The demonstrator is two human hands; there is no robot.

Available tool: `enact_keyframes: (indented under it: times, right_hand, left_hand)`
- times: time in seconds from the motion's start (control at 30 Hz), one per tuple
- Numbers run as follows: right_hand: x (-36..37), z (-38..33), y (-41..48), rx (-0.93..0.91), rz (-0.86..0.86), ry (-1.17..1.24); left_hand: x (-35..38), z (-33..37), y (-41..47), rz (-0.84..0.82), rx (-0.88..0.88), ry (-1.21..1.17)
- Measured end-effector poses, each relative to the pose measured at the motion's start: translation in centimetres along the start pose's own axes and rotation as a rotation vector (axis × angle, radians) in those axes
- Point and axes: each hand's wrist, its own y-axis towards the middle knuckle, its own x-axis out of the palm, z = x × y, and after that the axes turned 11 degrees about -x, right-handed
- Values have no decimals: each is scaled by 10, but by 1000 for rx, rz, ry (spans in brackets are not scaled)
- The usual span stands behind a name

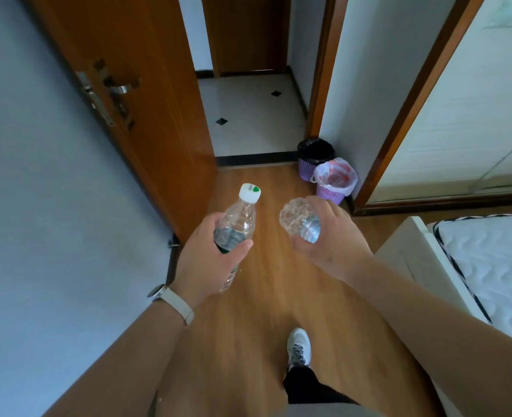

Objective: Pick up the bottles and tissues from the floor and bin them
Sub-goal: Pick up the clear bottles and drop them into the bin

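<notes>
We have one bottle in each hand and judge this to be the carry to the bins, with nothing dropped in yet. Our left hand (206,257) curls round the middle of the capped bottle (238,218), whose white cap points far, towards the doorway. Our right hand (330,236) wraps from above round the crumpled bottle (298,219), whose round end faces us. Both bottles are off the wood floor (266,296), held side by side and apart. No tissues show anywhere in view, so that part is likely not yet done. The two purple bins stand far right against the wall corner, touching or nearly so: the black-lined bin (315,158) farther off, the white-bagged bin (334,183) nearer. The next move calls for closing in, bringing each bottle over an open mouth and letting the fingers go. Room is a floor strip between the open door (134,85) at left and the bed (489,266) at right. The bed's near corner is the edge to mind.
</notes>
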Motion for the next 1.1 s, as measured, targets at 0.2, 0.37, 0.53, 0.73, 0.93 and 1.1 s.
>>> enact_keyframes:
  times: [0.2, 0.37, 0.53, 0.73, 0.93, 1.1]
  right_hand:
    - [-27, 56, 77, 65, 43, 75]
    - [-49, 106, 127, 65, 73, 85]
    - [-64, 139, 148, 123, 81, 100]
    - [-75, 178, 176, 233, 128, 48]
    - [-65, 205, 225, 314, 156, 7]
    - [-59, 215, 283, 333, 207, -9]
  left_hand:
    - [26, 56, 84, -34, -4, 19]
    - [59, 96, 132, -41, 2, -17]
    - [79, 125, 169, -73, 22, -32]
    - [103, 156, 224, -149, 81, -5]
    - [120, 172, 293, -214, 141, -16]
    - [123, 177, 368, -267, 154, -46]
